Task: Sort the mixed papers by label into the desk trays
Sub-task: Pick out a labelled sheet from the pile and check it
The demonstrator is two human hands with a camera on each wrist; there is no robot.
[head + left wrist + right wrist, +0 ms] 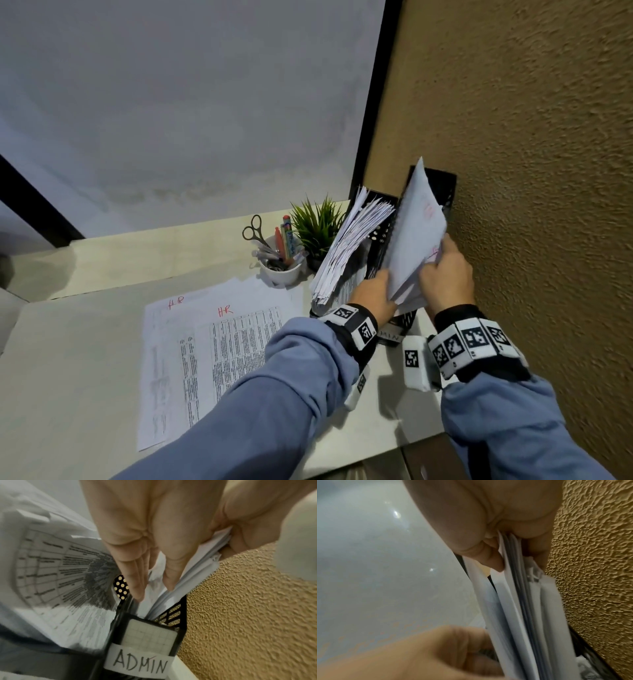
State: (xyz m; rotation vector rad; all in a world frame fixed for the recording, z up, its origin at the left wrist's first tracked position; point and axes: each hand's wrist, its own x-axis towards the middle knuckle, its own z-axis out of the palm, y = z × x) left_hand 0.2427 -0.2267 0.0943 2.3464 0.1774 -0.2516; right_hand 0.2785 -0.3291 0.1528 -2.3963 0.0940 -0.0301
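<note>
Here your right hand (447, 274) pinches a sheaf (416, 236) of papers, thumb on one face and fingers (537, 555) behind, standing it upright in the black tray (178, 615) labelled ADMIN (140, 663), hard against the textured wall (548, 171). Your left hand (375, 296) lies with straight fingers (135, 582) flat on the sheaf's near face. Another full tray (376, 236) stands just beside it on the left. Two sheets marked HR (219, 346) lie flat on the desk (75, 359).
</note>
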